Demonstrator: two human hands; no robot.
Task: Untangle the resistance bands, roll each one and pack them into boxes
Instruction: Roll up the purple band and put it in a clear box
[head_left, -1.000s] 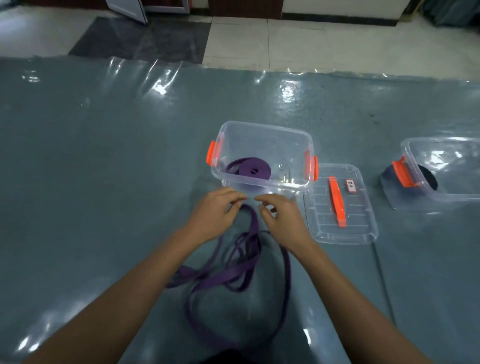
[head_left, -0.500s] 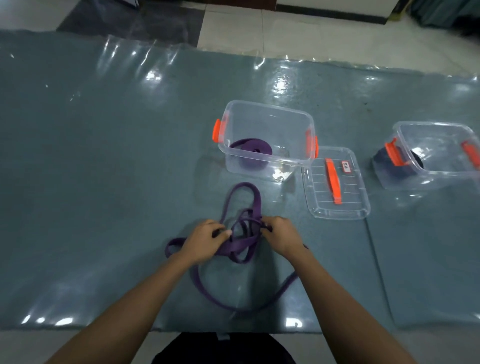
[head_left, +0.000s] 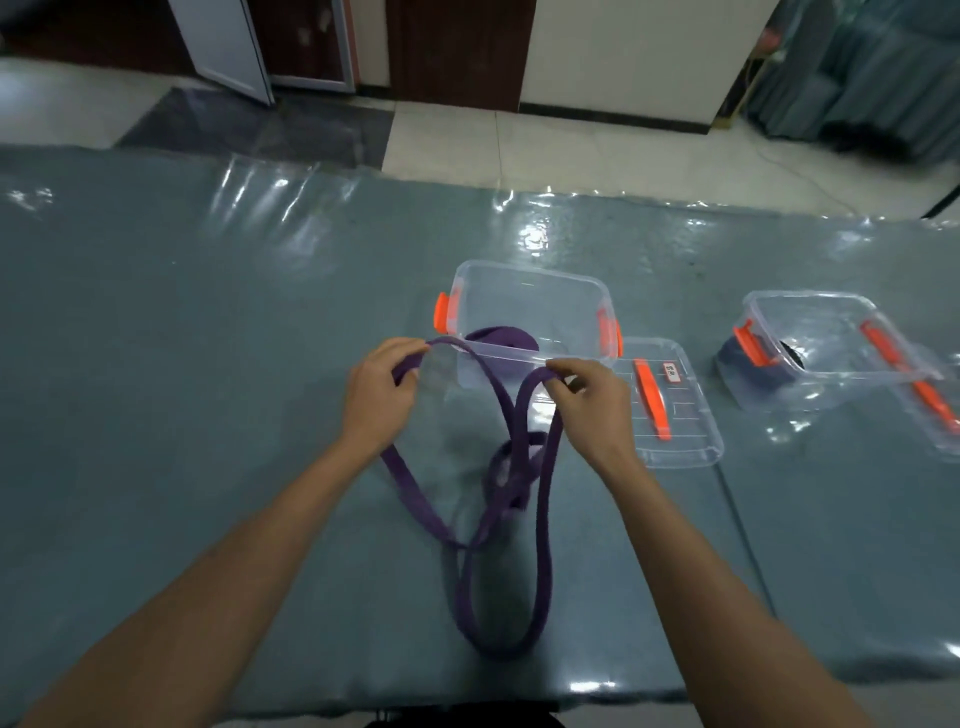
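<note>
Table (head_left: 182, 364), blue-grey under a glossy sheet: open surface runs wide at frame left, near edge along the bottom. Tangled purple band (head_left: 543, 571), centre, lifted in loops, its lowest loop close to the near edge. Clear box (head_left: 530, 275), centre, just behind the hands. Second box (head_left: 831, 338), right, near the frame edge. Lid (head_left: 685, 415), touching the clear box's right side. Left hand (head_left: 382, 400), fingers curled round one strand. Right hand (head_left: 597, 410), pinching a loop. Rolled band (head_left: 501, 338), inside the clear box.

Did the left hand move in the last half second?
Yes: the left hand, gripping the purple resistance band, moved forward, up beside the clear orange-latched plastic box.
</note>
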